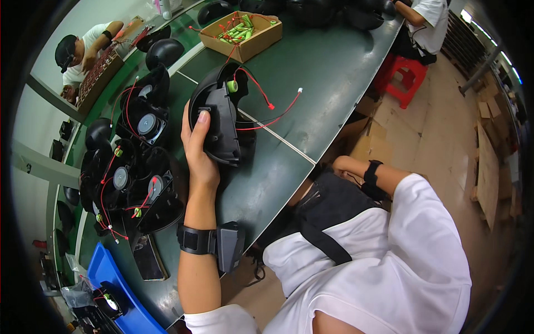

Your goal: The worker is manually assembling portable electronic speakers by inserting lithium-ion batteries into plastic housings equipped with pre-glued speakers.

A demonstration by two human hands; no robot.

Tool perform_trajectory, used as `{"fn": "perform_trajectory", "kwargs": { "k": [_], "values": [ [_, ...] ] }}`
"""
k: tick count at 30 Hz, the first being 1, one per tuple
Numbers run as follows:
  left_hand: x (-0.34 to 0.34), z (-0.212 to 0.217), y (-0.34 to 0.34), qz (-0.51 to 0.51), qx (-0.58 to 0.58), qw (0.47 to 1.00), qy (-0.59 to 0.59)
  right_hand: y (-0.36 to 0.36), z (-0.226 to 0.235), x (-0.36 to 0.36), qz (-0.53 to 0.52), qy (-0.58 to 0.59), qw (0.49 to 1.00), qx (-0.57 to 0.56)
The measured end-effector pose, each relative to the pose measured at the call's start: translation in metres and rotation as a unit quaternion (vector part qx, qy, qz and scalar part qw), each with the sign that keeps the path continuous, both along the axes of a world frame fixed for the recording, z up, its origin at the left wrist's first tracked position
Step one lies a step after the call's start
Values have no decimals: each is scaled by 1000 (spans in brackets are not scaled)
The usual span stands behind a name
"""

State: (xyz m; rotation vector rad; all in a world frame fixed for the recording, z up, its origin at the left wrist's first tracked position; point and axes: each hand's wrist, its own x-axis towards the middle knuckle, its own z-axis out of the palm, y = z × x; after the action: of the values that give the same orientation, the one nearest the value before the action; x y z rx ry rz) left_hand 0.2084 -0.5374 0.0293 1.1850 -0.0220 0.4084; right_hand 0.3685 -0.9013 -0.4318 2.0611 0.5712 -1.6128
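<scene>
My left hand (199, 153) grips a curved black plastic housing (221, 125) over the green work table (272, 167), thumb on its near face. A small green cylindrical cell (232, 86) sits at the housing's upper rim. Red and black wires (278, 118) trail from the housing to the right, ending in small plugs. Past the table edge, low beside my lap, is my right hand (346, 166); its fingers are hidden. Several similar black housings with round speakers (148, 124) and red wires crowd the table left of my left hand.
A cardboard box (261, 42) of green cells and wires stands at the far side. A phone (149, 259) and blue tray (105, 267) lie near left. One person (94, 44) works across the table, another (431, 22) at far right by a red stool (405, 78).
</scene>
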Motion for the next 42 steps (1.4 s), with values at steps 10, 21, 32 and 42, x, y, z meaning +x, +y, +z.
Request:
{"fn": "perform_trajectory", "kwargs": {
  "k": [10,21,32,42],
  "values": [
    [-12,-17,14,41,36,998,-3,50,197,-63,148,-86,952,254],
    [1,-12,9,29,-3,999,-41,-48,78,-6,8,-131,920,370],
    [-10,-13,17,36,12,998,-48,157,235,45,131,-273,787,537],
    [-30,-8,23,63,-173,979,85,-120,292,92,87,-376,830,403]
  ]
}}
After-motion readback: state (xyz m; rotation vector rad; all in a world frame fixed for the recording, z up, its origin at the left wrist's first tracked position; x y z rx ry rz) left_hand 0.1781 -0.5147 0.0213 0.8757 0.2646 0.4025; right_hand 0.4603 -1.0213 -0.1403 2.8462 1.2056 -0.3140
